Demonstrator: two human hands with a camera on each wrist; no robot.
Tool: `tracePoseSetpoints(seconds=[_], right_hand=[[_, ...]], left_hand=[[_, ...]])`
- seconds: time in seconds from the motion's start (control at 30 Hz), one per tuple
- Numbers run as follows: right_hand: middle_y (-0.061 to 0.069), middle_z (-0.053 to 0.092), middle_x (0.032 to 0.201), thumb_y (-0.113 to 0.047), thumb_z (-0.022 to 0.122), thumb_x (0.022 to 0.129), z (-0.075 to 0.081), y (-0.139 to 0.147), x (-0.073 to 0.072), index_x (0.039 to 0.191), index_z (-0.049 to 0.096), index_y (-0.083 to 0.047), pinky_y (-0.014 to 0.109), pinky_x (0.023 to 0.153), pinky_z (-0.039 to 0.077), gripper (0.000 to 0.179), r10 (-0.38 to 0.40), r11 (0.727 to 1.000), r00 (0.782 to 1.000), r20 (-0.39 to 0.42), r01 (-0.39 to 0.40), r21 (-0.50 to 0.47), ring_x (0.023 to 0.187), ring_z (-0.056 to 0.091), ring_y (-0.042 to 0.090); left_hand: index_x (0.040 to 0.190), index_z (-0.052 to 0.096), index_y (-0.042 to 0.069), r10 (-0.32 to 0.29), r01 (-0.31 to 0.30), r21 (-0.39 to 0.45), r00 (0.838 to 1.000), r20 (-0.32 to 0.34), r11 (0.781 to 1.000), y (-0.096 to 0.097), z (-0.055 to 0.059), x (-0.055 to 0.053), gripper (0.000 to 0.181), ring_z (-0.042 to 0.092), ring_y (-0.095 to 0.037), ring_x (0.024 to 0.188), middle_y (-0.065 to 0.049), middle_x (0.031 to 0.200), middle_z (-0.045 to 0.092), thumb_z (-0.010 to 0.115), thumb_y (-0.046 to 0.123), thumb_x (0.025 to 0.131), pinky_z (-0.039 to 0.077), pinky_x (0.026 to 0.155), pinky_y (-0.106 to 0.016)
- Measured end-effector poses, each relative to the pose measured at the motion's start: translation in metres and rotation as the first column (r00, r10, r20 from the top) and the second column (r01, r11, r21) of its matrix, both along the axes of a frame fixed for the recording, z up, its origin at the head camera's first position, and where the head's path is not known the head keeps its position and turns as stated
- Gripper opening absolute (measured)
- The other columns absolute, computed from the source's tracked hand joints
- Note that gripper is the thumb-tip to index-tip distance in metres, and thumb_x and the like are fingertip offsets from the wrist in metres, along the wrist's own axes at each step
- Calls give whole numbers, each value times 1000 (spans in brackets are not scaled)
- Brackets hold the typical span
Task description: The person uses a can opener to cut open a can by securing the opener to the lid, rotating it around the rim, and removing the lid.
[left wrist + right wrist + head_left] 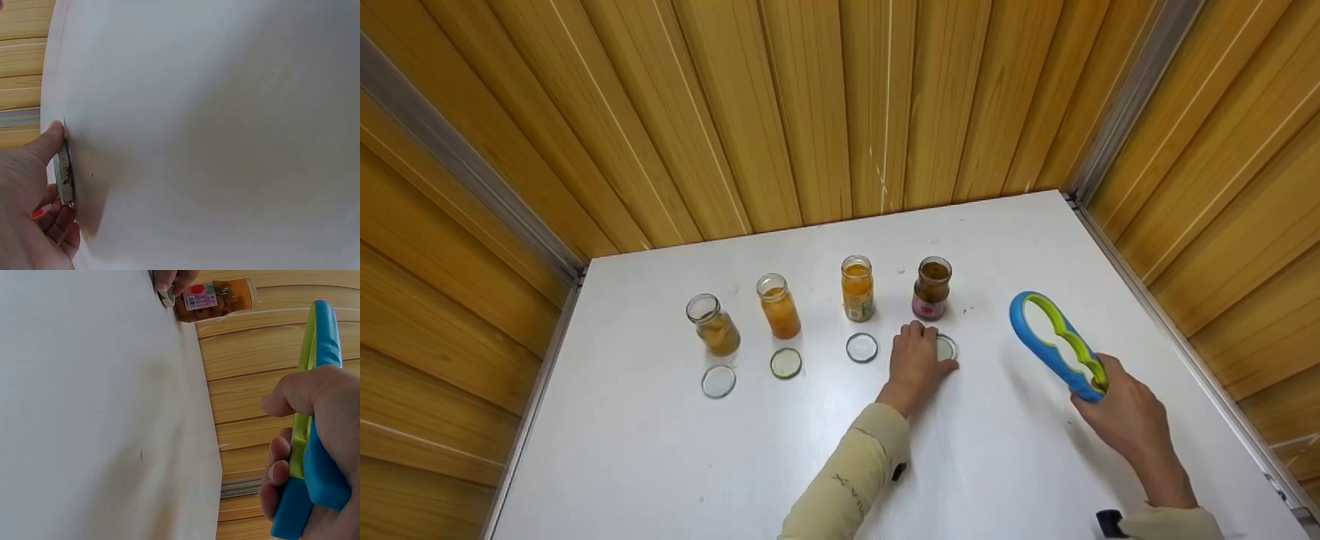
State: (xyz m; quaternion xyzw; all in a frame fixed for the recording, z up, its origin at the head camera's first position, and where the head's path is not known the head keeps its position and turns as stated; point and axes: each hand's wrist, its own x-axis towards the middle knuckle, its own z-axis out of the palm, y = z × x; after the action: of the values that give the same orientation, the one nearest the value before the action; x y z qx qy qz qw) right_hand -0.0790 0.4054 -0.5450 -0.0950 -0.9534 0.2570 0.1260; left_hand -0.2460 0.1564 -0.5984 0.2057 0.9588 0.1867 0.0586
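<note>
My left hand [913,367] is low over the white table, its thumb and fingers around the edge of a round jar lid [948,347]. In the left wrist view that lid [63,174] stands between thumb and fingers, close to the tabletop. Just behind the hand is an uncovered glass jar [933,289] with dark brown contents and a pinkish label. Off to the right, my right hand [1132,420] grips a blue and green jar opener [1041,351] by one end, above the table. The right wrist view shows the fingers wrapped round the opener [323,467].
Left of the brown jar stand more uncovered jars: one with orange contents and a label [858,292], an orange one [781,311] and a pale yellow one [718,332]. A lid lies before each: [862,347] is nearest. Wood-patterned walls [810,112] enclose the white table [660,450].
</note>
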Motion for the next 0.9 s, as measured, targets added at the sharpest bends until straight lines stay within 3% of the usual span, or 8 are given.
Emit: tracePoseSetpoints(seconds=[0.37,0.6,0.9], right_hand=[[16,65,86,-8,79,82,1,-2,1,131,50,12,41,57,47,60,-1,1000,1000,28,1,-1,73,60,30],[26,68,93,-23,84,84,-1,-1,0,131,50,14,48,60,51,69,-35,999,999,7,35,11,78,65,37],[13,63,84,-43,82,86,-8,4,-2,131,51,7,36,57,42,74,-112,994,993,-29,112,-12,73,60,31]], left_hand=[[140,58,14,27,-26,-28,1000,9,999,2,0,3,75,50,-18,120,-3,131,55,75,63,86,43,107,-32],[146,51,14,20,-20,-8,999,45,1000,-1,5,3,76,50,-19,122,-5,135,54,74,59,89,43,109,-33],[143,52,13,0,0,0,1000,19,1000,-4,10,3,66,54,-18,119,-4,131,57,74,50,93,45,107,-33]])
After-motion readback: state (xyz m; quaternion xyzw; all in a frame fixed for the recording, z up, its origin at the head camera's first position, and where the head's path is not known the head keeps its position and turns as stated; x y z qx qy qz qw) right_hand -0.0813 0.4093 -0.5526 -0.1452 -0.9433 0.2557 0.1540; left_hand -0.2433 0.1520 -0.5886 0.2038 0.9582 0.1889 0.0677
